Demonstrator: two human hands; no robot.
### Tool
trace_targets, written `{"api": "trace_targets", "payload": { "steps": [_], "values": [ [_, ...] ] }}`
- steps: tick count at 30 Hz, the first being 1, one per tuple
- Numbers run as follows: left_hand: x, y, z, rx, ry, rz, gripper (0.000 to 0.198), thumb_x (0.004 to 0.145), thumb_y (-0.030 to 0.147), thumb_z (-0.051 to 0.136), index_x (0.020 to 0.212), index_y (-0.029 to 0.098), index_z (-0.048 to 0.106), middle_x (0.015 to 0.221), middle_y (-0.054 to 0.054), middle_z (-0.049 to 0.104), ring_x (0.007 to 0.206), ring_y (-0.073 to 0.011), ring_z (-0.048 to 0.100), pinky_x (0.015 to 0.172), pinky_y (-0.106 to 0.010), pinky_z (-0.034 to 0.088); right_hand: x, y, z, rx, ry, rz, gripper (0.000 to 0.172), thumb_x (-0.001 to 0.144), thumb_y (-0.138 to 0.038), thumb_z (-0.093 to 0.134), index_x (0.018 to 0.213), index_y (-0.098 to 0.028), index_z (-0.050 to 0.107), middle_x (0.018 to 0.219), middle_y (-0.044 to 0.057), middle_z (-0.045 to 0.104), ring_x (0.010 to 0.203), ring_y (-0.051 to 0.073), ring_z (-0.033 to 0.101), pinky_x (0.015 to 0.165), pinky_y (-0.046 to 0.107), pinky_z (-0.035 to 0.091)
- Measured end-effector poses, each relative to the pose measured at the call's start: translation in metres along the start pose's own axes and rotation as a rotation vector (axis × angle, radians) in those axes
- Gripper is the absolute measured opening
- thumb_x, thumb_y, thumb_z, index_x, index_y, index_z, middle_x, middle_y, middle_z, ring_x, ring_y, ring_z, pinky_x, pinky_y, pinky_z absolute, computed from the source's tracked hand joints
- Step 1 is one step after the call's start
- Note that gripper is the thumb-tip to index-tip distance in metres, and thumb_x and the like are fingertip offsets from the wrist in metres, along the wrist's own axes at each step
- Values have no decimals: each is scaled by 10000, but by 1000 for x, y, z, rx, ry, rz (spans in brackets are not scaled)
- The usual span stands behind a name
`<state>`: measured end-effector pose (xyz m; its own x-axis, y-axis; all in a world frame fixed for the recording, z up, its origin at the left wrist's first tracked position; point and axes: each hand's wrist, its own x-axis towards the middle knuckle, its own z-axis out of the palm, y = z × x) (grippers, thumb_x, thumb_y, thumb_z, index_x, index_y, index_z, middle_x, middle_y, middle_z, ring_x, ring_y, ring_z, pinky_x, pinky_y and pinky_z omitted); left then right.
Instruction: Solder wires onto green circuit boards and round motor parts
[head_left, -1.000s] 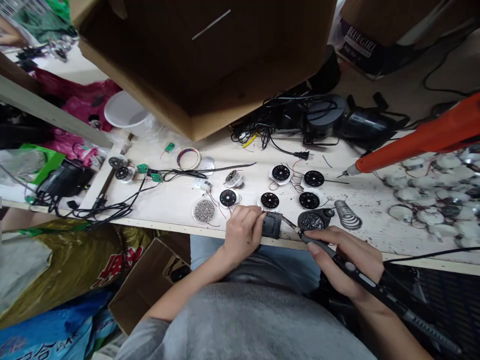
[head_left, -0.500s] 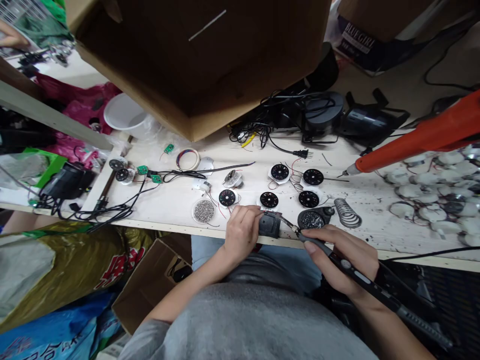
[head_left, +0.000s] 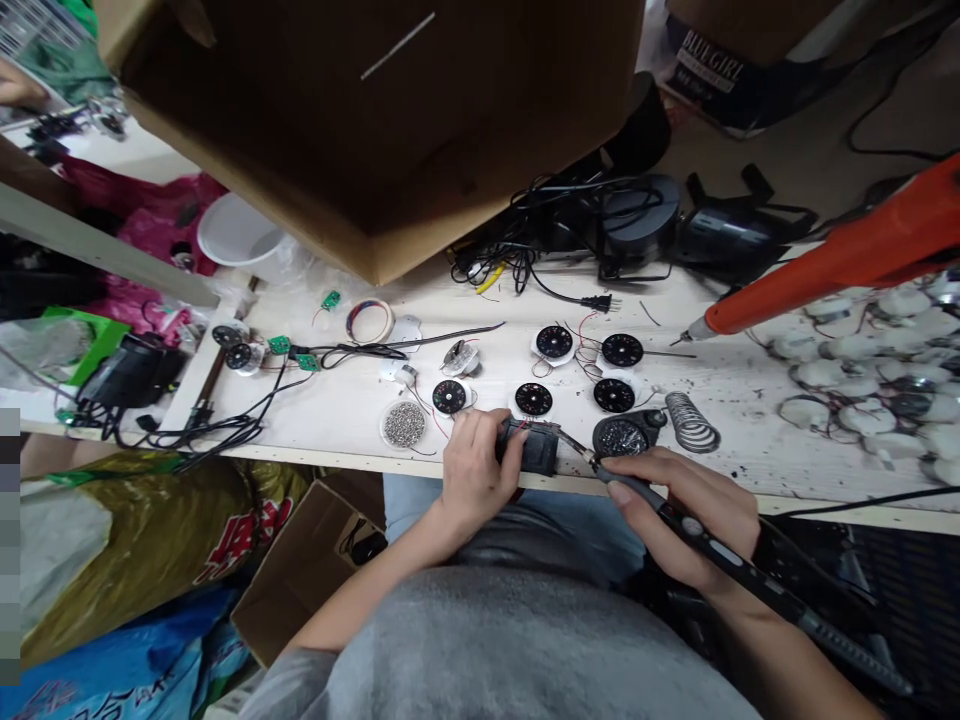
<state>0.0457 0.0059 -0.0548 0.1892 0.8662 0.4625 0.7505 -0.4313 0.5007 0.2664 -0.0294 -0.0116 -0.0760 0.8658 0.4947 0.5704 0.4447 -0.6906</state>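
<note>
My left hand [head_left: 474, 472] grips the left end of a small black plastic housing [head_left: 537, 449] with thin wires at the table's near edge. My right hand [head_left: 684, 513] holds a black soldering iron [head_left: 705, 535] like a pen, its metal tip [head_left: 583, 451] at the housing's right end. The exact contact point is too small to make out. Just right of the tip sits a round tip cleaner with metal wool [head_left: 621, 437], next to a coiled iron stand [head_left: 691, 422]. Several black dial discs [head_left: 533, 399] with thin wires lie on white backing beyond my hands.
A dish of metal beads [head_left: 405, 424] sits left of my hands. Black cables and a plug [head_left: 600, 302] lie farther back under a cardboard box [head_left: 375, 120]. An orange tool [head_left: 832, 260] extends over a pile of white wired pieces [head_left: 862, 390]. Another person's hand [head_left: 11, 90] shows at top left.
The whole scene has shifted slightly left and up in view. My left hand now sits a little farther left, with its fingers over the housing; the iron stays at the housing's right end.
</note>
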Motion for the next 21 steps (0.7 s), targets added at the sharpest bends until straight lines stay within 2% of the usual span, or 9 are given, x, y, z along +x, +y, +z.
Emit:
{"api": "trace_targets", "payload": {
  "steps": [6, 11, 21],
  "values": [
    [-4, 1, -2, -84, 5, -38, 36, 994, 218, 610, 1023, 211, 631, 792, -14, 666, 724, -166, 625, 673, -298, 493, 1, -2, -1, 13, -5, -8, 162, 946, -181, 660, 1067, -265, 730, 862, 18, 765, 682, 169, 725, 592, 281, 598],
    [0, 0, -6, -83, -36, 8, 62, 990, 201, 631, 961, 211, 684, 811, -27, 728, 733, -172, 656, 685, -310, 509, 1, -3, -1, 11, -2, 0, 157, 941, -173, 666, 1059, -254, 729, 868, 18, 761, 696, 165, 725, 610, 275, 593],
    [6, 2, 0, 26, -33, 69, 122, 971, 174, 582, 860, 209, 617, 735, -21, 660, 685, -178, 583, 649, -312, 442, 5, -4, 6, 48, -27, -27, 171, 929, -142, 659, 1057, -245, 707, 823, -2, 717, 640, 135, 687, 598, 243, 566]
  ]
}}
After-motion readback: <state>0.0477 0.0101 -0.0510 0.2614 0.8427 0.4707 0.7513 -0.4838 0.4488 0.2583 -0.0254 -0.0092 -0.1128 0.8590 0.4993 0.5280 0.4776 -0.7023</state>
